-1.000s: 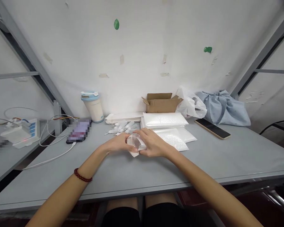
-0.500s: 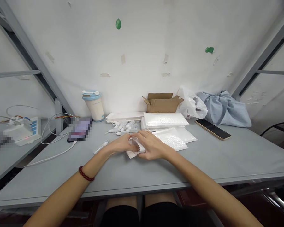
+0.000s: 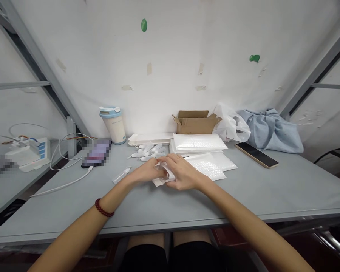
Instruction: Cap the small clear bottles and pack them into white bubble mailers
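Between my hands, over the grey table, is a white bubble mailer (image 3: 159,180) with its mouth spread apart. My left hand (image 3: 147,170) grips its left side, the fingertips partly inside the opening. My right hand (image 3: 183,174) is wrapped round the other side, fingers over the top and thumb below. What lies inside the mailer is hidden. Just behind my hands is a pile of small clear plastic tubes (image 3: 150,151). One single tube (image 3: 121,175) lies apart, left of my left hand. More flat bubble mailers (image 3: 205,165) lie right behind my right hand.
A stack of mailers (image 3: 200,142) stands before an open cardboard box (image 3: 197,122). A cup (image 3: 113,126) and a charging phone (image 3: 96,153) are at left. A plastic bag (image 3: 229,124), another phone (image 3: 256,155) and a blue cloth bundle (image 3: 272,130) sit at right.
Both hands keep their hold on the mailer, with only slight finger movement at its opening. The whole view has shifted a little; the things on the table have stayed put.
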Demonstrator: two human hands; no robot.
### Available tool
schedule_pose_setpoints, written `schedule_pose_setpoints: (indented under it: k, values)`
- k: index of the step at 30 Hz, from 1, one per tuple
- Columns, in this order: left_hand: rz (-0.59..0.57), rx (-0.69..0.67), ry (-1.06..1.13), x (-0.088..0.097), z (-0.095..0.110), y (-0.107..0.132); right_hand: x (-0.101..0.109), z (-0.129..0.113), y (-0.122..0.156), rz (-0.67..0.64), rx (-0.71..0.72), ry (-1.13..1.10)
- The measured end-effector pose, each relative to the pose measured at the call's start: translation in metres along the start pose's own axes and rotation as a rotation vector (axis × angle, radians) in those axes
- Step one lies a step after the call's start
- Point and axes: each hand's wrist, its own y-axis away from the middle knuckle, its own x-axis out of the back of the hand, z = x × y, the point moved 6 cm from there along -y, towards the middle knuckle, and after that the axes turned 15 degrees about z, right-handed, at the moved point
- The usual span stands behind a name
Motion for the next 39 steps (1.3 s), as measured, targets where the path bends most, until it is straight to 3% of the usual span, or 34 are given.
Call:
schedule_pose_setpoints:
  k: [5,10,16,25,31,33,37,39]
  values:
    - [-0.204,-0.016,0.090,-0.002,0.001,0.004,0.007,0.002,-0.001,0.043,-0.032,0.013]
    - [-0.045,0.032,-0.035,0.002,-0.007,-0.001,0.002,0.004,0.000,0.011,-0.011,0.026]
    - [-0.221,-0.056,0.052,-0.002,0.006,0.005,0.005,0.003,0.000,0.040,-0.003,-0.007]
    - [-0.098,-0.006,0.000,0.003,0.002,0.006,-0.002,-0.001,0.001,-0.024,0.030,0.016]
    - [-0.134,-0.046,0.080,0.009,0.011,0.007,0.007,-0.002,-0.003,0.026,-0.027,0.027]
    - [-0.067,-0.043,0.137,0.016,0.008,0.003,0.011,0.006,-0.004,0.063,-0.093,0.092]
    - [0.203,-0.016,0.196,0.037,0.000,-0.006,0.015,0.021,-0.004,0.112,-0.221,0.253]
    - [0.210,-0.029,0.218,0.040,0.001,-0.006,0.016,0.024,-0.004,0.118,-0.233,0.285]
